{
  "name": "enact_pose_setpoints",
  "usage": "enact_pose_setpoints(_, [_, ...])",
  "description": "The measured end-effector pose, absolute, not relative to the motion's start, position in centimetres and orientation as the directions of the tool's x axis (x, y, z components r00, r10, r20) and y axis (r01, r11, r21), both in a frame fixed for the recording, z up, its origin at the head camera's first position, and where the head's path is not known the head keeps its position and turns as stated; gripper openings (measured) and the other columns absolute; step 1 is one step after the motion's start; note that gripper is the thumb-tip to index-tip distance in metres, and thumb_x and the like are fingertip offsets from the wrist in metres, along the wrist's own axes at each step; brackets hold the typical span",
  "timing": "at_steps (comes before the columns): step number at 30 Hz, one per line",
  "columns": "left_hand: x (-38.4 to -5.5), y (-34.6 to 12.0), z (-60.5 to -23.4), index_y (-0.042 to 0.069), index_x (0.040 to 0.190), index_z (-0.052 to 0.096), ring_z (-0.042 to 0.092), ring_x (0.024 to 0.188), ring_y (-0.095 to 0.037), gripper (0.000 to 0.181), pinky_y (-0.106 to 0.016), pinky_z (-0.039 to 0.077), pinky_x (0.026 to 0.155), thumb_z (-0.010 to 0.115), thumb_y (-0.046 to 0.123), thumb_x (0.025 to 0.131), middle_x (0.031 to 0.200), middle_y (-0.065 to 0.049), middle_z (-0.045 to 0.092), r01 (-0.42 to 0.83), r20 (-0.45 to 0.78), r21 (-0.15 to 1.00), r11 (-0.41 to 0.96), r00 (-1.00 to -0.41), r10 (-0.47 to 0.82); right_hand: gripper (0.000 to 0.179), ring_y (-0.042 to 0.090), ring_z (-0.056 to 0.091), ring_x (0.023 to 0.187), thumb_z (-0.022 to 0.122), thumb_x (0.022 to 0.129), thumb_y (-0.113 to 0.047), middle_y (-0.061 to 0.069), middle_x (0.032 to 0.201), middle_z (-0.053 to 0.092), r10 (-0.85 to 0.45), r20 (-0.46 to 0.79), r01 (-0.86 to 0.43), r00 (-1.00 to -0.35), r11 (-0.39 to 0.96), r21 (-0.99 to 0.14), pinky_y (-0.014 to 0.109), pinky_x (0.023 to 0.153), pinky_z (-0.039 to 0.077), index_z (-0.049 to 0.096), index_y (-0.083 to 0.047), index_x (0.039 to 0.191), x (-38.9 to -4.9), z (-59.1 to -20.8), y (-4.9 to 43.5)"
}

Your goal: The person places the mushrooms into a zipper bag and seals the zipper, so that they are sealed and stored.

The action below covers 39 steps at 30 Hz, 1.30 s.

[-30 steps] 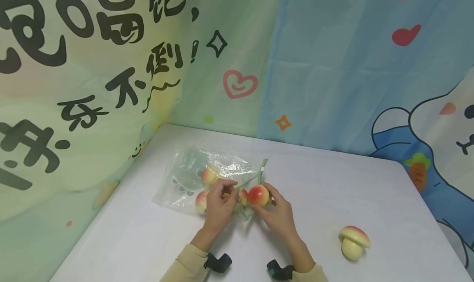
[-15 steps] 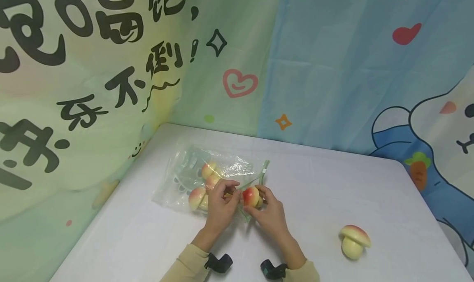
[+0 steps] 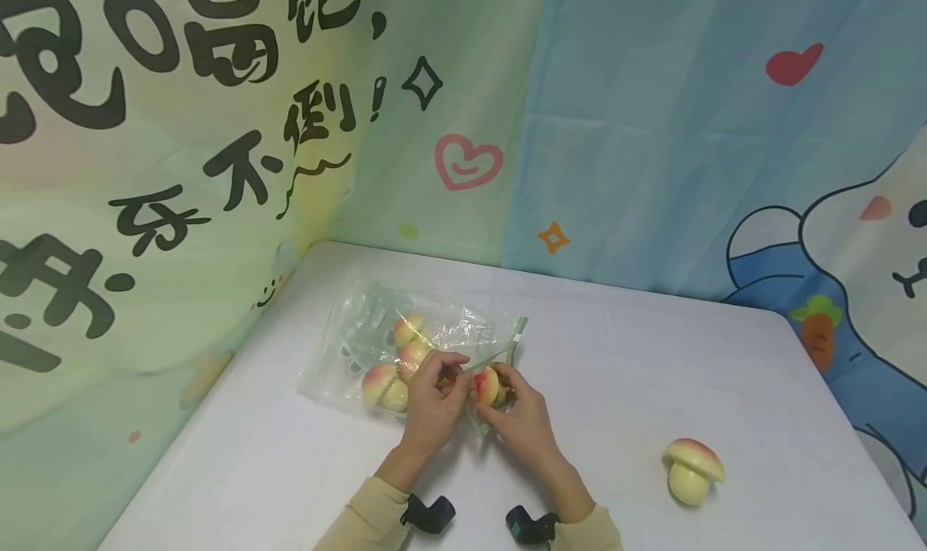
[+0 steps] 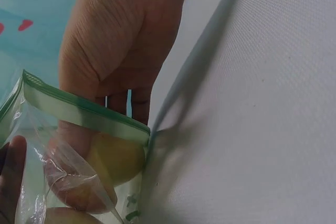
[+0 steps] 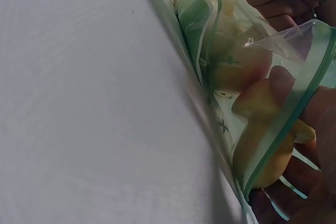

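White tabletop (image 3: 615, 358) is part-covered by a clear bag (image 3: 452, 319); its green mouth (image 3: 517, 334) is pinched by the L hand (image 3: 433, 390), prob. so it gapes; a toy mushroom (image 3: 487, 386) is gripped just inside by the R hand (image 3: 525, 417). A loose mushroom (image 3: 693, 472) is seen well apart, at R. Bagged mushrooms (image 3: 414, 359) are part-hidden by the L hand, no. unclear; it's mostly cut off in L wrist view.

It looks like a staged set: a white worktop (image 3: 615, 366) stands against cloth backdrops (image 3: 637, 181) printed with Chinese lettering (image 3: 239, 169), 3 hearts (image 3: 794, 64) and a cartoon animal (image 3: 879, 245).
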<state>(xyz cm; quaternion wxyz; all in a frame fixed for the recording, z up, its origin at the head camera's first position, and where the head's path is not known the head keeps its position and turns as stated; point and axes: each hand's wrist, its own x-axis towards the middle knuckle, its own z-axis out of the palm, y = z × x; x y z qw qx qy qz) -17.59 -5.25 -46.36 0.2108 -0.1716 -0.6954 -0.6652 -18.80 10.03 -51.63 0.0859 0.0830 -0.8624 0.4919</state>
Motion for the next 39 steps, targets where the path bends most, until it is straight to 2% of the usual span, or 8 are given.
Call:
enact_pose_setpoints(5, [-17.5,-5.3,-46.2,-0.011,0.1,0.061,0.058,0.07,-0.024,0.02,-0.023,0.055,0.056,0.062,-0.017,0.082,0.085,-0.022,0.056,0.502,0.507,0.861,0.083,-0.86,-0.053,0.062,0.027,0.063,0.109,0.082,0.074,-0.004,0.01,0.121,0.066,-0.078,0.23,-0.238,-0.97,0.49,-0.839,0.047,0.094,0.051,0.057,-0.009,0.13,-18.8,-51.6,10.0])
enact_pose_setpoints(11, [-17.5,-5.2,-46.2,-0.01,0.1,0.061,0.059,0.071,-0.029,0.021,-0.026,0.056,0.054,0.063,-0.018,0.081,0.084,-0.022,0.056,0.517,0.522,0.852,0.083,-0.851,-0.059,0.062,0.031,0.063,0.111,0.083,0.073,-0.002,0.01,0.129,0.062,-0.09,0.282,-0.293,-0.955,0.412,-0.863,0.046,0.098,0.051,0.058,-0.009,0.13,-18.8,-51.8,10.3])
enact_pose_setpoints(19, [-17.5,-5.3,-46.2,-0.011,0.101,0.061,0.06,0.07,-0.029,0.02,-0.02,0.051,0.048,0.063,-0.017,0.082,0.084,-0.019,0.056,0.516,0.522,0.851,0.092,-0.851,-0.05,0.054,0.032,0.06,0.117,0.081,0.074,0.004,0.011,0.124,0.064,-0.129,0.314,-0.34,-0.94,0.361,-0.868,0.045,0.101,0.048,0.062,-0.006,0.124,-18.8,-52.1,10.2])
enact_pose_setpoints(26, [-17.5,-5.5,-46.4,-0.01,0.101,0.06,0.059,0.067,-0.032,0.021,-0.018,0.047,0.045,0.062,-0.018,0.081,0.082,-0.017,0.056,0.537,0.544,0.838,0.099,-0.838,-0.049,0.05,0.032,0.059,0.118,0.083,0.075,-0.005,0.012,0.122,0.065,-0.127,0.377,-0.397,-0.918,0.338,-0.853,0.044,0.098,0.051,0.063,-0.003,0.121,-18.7,-52.0,10.6])
enact_pose_setpoints(33, [-17.6,-5.5,-46.4,-0.008,0.102,0.06,0.059,0.064,-0.034,0.023,-0.019,0.045,0.043,0.062,-0.019,0.081,0.08,-0.019,0.056,0.542,0.548,0.834,0.101,-0.834,-0.055,0.04,0.033,0.06,0.116,0.078,0.082,-0.006,0.011,0.121,0.066,-0.051,0.4,-0.388,-0.915,0.379,-0.84,0.044,0.093,0.054,0.064,-0.003,0.119,-18.3,-50.9,11.5])
enact_pose_setpoints(39, [-17.6,-5.5,-46.2,-0.008,0.102,0.06,0.061,0.062,-0.037,0.023,-0.019,0.047,0.044,0.06,-0.019,0.082,0.08,-0.021,0.055,0.52,0.522,0.853,0.054,-0.851,-0.052,0.029,0.035,0.061,0.112,0.07,0.088,-0.003,0.008,0.119,0.067,0.122,0.401,-0.319,-0.908,0.417,-0.851,0.042,0.094,0.053,0.066,-0.004,0.117,-18.1,-49.5,14.6])
